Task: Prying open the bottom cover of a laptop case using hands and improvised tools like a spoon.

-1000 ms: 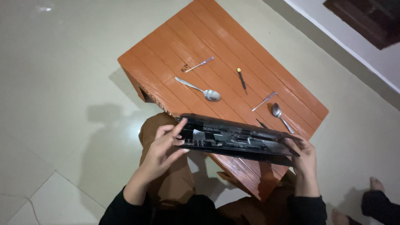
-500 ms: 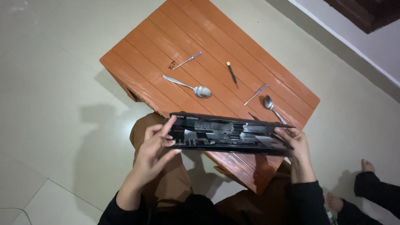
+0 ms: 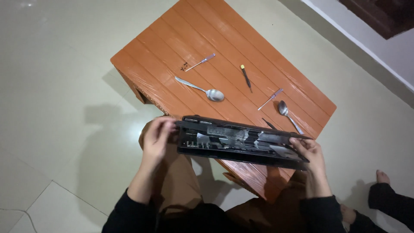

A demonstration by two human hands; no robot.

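Pale glossy floor tiles (image 3: 56,86) surround a low orange-brown slatted wooden table (image 3: 189,39). Left hand (image 3: 156,139) grips the left end of a long flat black device panel with exposed silver-taped innards (image 3: 239,144), fingers curled over its edge; right hand (image 3: 308,153) clamps the right end, thumb on top. Panel is held tilted in the air over the table's near edge and the person's brown-trousered lap. On the table: silver metal spoon (image 3: 202,89) near the middle, second silver spoon (image 3: 286,113) toward the right edge, small silver screwdriver (image 3: 200,63) beside tiny dark screws (image 3: 184,66), black screwdriver with yellow tip (image 3: 246,77), another silver screwdriver (image 3: 271,99). Someone else's foot (image 3: 382,176) at lower right.
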